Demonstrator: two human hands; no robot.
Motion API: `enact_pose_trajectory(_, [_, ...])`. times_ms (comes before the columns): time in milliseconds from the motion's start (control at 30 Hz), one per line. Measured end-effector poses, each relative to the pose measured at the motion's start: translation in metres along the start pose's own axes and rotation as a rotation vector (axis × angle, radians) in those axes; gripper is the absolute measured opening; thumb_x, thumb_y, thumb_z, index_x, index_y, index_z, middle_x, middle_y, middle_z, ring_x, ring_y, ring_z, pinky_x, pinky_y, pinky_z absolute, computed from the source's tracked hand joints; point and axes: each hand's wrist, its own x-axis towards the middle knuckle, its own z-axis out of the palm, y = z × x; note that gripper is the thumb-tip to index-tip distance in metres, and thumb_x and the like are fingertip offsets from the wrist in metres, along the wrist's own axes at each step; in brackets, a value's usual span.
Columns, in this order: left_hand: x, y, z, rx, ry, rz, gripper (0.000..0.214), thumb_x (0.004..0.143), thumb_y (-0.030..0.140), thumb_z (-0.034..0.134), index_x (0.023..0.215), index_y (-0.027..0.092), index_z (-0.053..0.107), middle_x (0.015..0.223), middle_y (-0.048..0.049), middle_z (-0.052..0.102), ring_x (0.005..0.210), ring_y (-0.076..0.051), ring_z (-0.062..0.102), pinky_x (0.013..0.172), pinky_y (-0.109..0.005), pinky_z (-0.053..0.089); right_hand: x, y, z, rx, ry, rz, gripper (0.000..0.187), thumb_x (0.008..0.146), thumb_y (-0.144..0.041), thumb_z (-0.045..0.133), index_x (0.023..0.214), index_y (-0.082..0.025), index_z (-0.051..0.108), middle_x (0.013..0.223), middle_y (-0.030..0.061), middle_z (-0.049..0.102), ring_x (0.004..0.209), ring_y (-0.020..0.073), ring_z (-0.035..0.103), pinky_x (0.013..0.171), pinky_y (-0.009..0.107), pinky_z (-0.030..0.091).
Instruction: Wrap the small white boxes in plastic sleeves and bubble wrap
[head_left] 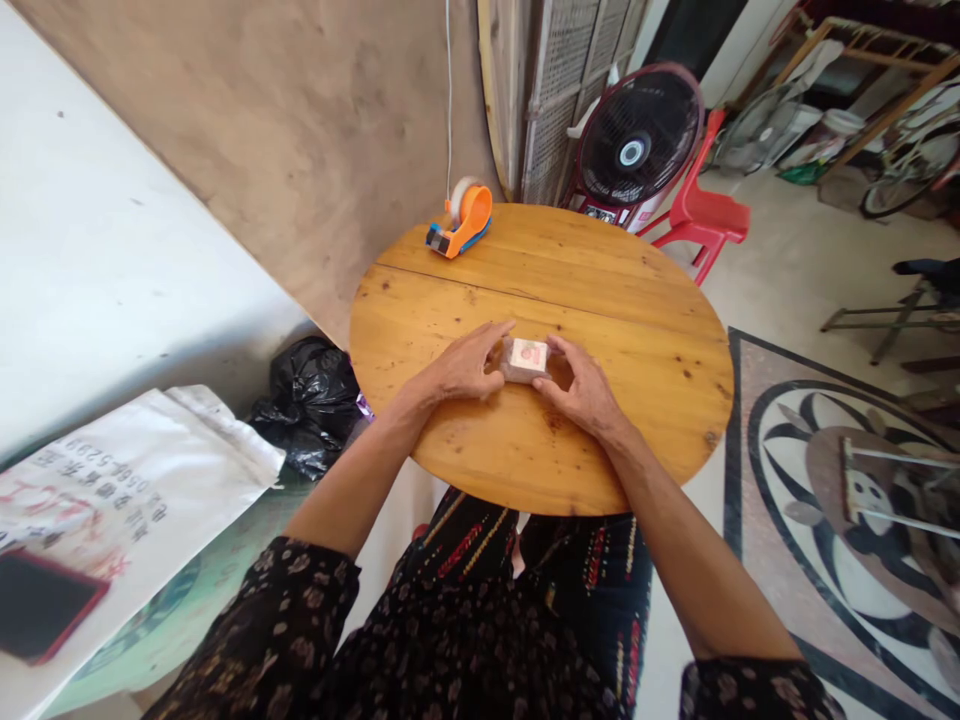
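Observation:
A small pale box (pixel 529 353) with a reddish mark on its top lies on the round wooden table (pixel 630 300). Clear, shiny plastic wrap seems to surround it. My left hand (pixel 469 365) curls around its left end, thumb at the near corner and fingers toward the far side. From the right, my right hand (pixel 581 385) grips the other end, its thumb on the near edge and forefinger at the far corner. At the table's back left stands an orange and blue tape dispenser (pixel 469 225) with a roll of tape, apart from both hands.
Beyond the table are a standing fan (pixel 637 140) and a red plastic chair (pixel 705 215). Left of it sit a black plastic bag (pixel 307 400) and a white printed sack (pixel 150 480) with a dark phone (pixel 45 605) on it. A wooden board (pixel 315 130) leans behind.

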Motion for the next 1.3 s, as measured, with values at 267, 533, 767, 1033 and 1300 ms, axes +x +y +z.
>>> enact_pose_trajectory(267, [0.0003, -0.006, 0.0004, 0.097, -0.042, 0.043, 0.093, 0.069, 0.021, 0.056, 0.158, 0.015, 0.029, 0.128, -0.0122, 0.064, 0.117, -0.029, 0.058, 0.107, -0.045, 0.045, -0.0008, -0.0018, -0.0004, -0.07, -0.03, 0.006, 0.067, 0.083, -0.043, 0.065, 0.144, -0.019, 0.051, 0.141, 0.0157, 0.062, 0.129, 0.0373, 0.058, 0.11, 0.06, 0.04])
enact_pose_trajectory(533, [0.0009, -0.0057, 0.0043, 0.077, -0.026, 0.04, 0.091, 0.071, 0.02, 0.055, 0.158, 0.013, 0.029, 0.126, -0.0127, 0.063, 0.117, -0.027, 0.058, 0.108, -0.042, 0.046, -0.0011, 0.0012, 0.0021, -0.056, -0.002, 0.003, 0.064, 0.083, -0.042, 0.066, 0.142, -0.02, 0.054, 0.138, 0.0147, 0.065, 0.125, 0.0361, 0.061, 0.108, 0.057, 0.043])
enact_pose_trajectory(767, [0.0012, -0.0034, 0.0053, 0.048, -0.02, 0.038, 0.091, 0.07, 0.019, 0.055, 0.157, 0.016, 0.03, 0.13, -0.0129, 0.062, 0.118, -0.029, 0.057, 0.108, -0.046, 0.045, -0.0024, -0.0004, 0.0015, -0.061, -0.002, 0.0, 0.065, 0.083, -0.041, 0.066, 0.143, -0.021, 0.051, 0.139, 0.0142, 0.064, 0.124, 0.0356, 0.06, 0.108, 0.058, 0.043])
enact_pose_trajectory(1033, [0.0034, -0.0066, 0.003, -0.067, 0.118, -0.047, 0.062, 0.069, 0.015, 0.053, 0.13, 0.012, 0.062, 0.123, -0.0118, 0.067, 0.105, -0.022, 0.064, 0.097, -0.036, 0.053, -0.002, -0.0025, -0.001, -0.022, 0.029, -0.037, 0.066, 0.081, -0.041, 0.064, 0.142, -0.022, 0.05, 0.142, 0.0152, 0.06, 0.13, 0.0358, 0.056, 0.109, 0.06, 0.042])
enact_pose_trajectory(1300, [0.0068, -0.0016, 0.0024, 0.029, 0.106, 0.021, 0.036, 0.074, 0.011, 0.047, 0.098, 0.016, 0.073, 0.096, -0.0069, 0.072, 0.09, -0.02, 0.064, 0.089, -0.034, 0.051, -0.0009, -0.0028, -0.0011, -0.062, 0.009, -0.027, 0.056, 0.082, -0.036, 0.063, 0.134, -0.017, 0.058, 0.132, 0.0168, 0.067, 0.122, 0.0353, 0.062, 0.106, 0.057, 0.045])
